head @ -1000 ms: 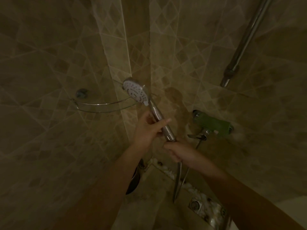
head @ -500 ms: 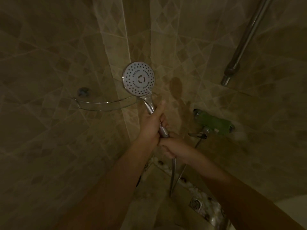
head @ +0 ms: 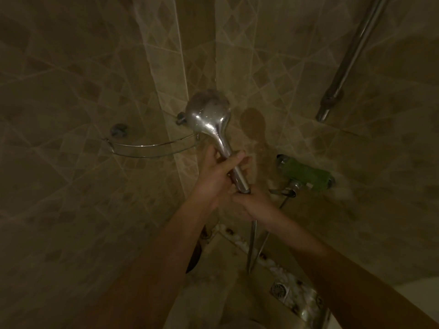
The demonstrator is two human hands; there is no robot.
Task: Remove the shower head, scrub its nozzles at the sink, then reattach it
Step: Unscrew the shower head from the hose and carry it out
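Overhead: shower head (head: 207,115) stood clear of the tiled corner.
Left hand (head: 217,176): fingers wrapped its handle.
Right hand (head: 253,201): fingers closed below, at the hose (head: 251,243).
Corner shelf (head: 152,148): contents unclear.

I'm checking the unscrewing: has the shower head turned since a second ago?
Yes. The shower head has rotated about its handle: its nozzle face showed before, now its chrome back does, in front of the wire corner shelf.
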